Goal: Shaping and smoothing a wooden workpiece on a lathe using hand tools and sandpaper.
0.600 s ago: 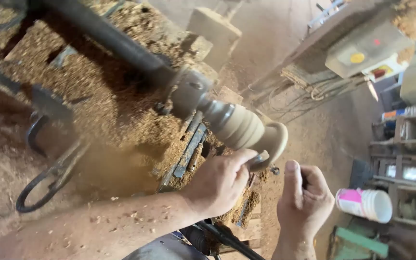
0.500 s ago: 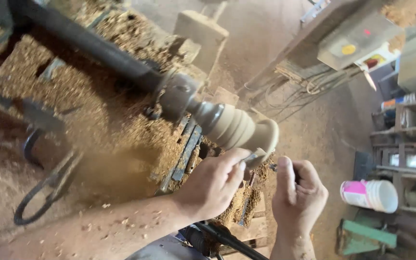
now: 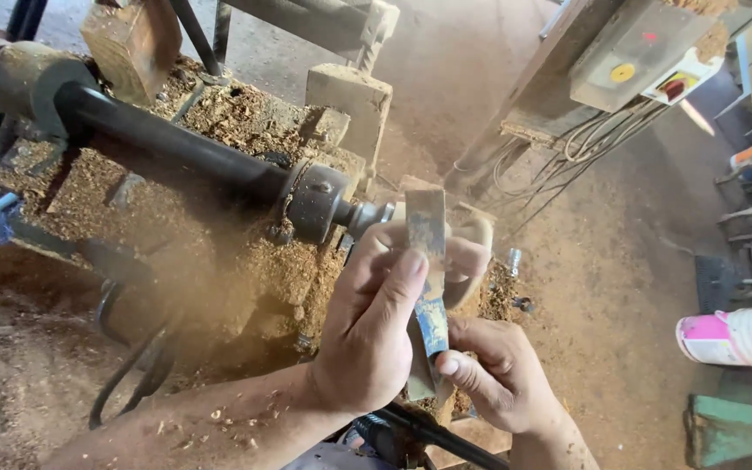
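My left hand (image 3: 372,335) and right hand (image 3: 493,374) are both gripping the flat blue strip (image 3: 428,278) against the spinning wood piece (image 3: 472,252), which could be grabbing it and yanking my fingers in.

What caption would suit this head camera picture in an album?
Both hands, left hand and right hand, hold a flat blue-stained strip beside a sawdust-covered lathe.

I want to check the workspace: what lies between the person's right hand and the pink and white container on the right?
In the head view, only bare sawdust-covered floor lies between the right hand and the pink and white container; nothing stands there.
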